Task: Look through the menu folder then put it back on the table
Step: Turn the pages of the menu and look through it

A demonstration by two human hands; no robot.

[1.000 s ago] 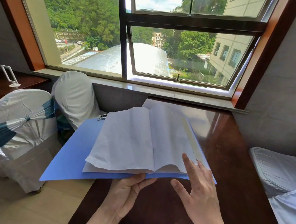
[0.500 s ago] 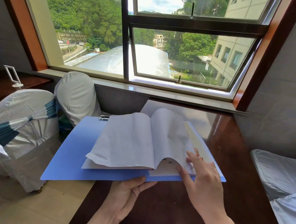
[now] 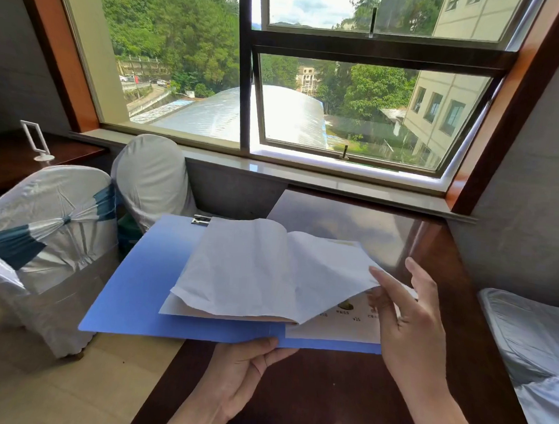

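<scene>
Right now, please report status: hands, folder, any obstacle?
Left hand grips folder near edge. Right hand lifts page. Folder open. Table below it.

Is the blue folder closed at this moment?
No, the blue folder lies open, and the right hand lifts a white page from its corner.
</scene>
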